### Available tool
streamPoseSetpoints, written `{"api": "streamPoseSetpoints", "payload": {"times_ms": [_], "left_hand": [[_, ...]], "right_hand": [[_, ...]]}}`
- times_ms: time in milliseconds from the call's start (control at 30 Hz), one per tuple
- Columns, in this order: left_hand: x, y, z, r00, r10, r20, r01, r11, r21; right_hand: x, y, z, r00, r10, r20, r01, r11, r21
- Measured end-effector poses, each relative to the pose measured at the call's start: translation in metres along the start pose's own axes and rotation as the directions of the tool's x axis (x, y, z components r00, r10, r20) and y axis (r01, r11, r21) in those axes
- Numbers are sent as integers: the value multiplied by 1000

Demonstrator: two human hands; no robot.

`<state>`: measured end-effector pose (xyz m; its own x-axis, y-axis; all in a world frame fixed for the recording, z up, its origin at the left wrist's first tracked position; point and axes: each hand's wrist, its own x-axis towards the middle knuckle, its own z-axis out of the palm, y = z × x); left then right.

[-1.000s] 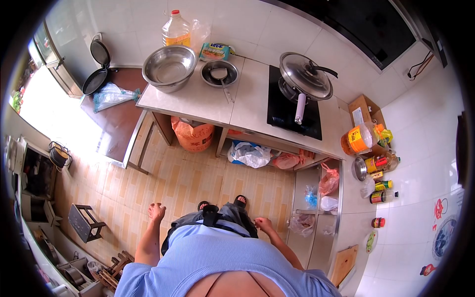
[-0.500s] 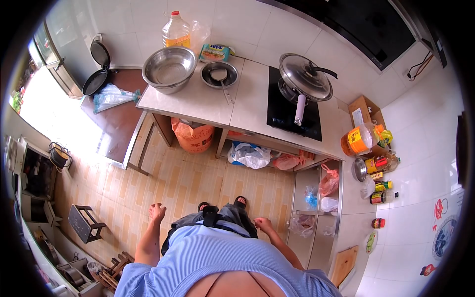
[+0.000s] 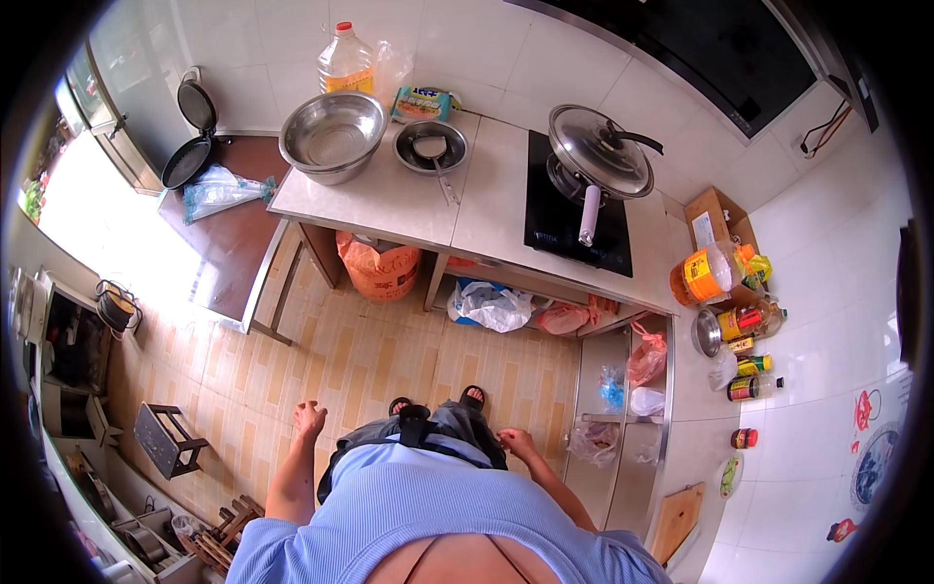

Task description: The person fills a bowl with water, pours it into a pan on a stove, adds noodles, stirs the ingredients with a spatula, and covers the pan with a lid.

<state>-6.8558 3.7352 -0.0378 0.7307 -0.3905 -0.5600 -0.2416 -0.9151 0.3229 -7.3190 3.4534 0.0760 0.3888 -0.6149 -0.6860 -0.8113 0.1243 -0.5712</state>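
Note:
My left hand (image 3: 309, 419) hangs beside my body above the tiled floor, holding nothing, its fingers loosely bent and a little apart. On the other side, my right hand (image 3: 518, 443) hangs near my trouser leg, also with nothing seen in it and its fingers loosely bent. Ahead stands a counter (image 3: 389, 211) with a large steel bowl (image 3: 336, 136) and a smaller metal bowl (image 3: 407, 154) that has a ladle (image 3: 445, 180) in it. A lidded pan (image 3: 595, 146) with a pale handle sits on the black induction cooker (image 3: 584, 248). Neither hand touches these things.
Right of me are open shelves with plastic bags (image 3: 647, 355), sauce bottles (image 3: 754, 387) and a cutting board (image 3: 676, 521). A small stool (image 3: 170, 440) stands to the left. A brown table (image 3: 233, 253) adjoins the counter, and an orange bag (image 3: 379, 268) sits beneath it.

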Motion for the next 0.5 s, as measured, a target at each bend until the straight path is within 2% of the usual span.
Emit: {"api": "streamPoseSetpoints", "payload": {"times_ms": [133, 233, 500], "left_hand": [[1, -2, 1, 1000, 16, 8, -16, 1000, 14], [-49, 57, -48, 989, -150, 5, 150, 987, -48], [-46, 52, -43, 991, -134, -6, 134, 989, -59]], "right_hand": [[0, 2, 2, 1000, -2, -8, 2, 1000, 18], [-4, -3, 2, 1000, -14, -21, 14, 1000, 22], [-2, -4, 3, 999, -34, -30, 35, 999, 19]]}}
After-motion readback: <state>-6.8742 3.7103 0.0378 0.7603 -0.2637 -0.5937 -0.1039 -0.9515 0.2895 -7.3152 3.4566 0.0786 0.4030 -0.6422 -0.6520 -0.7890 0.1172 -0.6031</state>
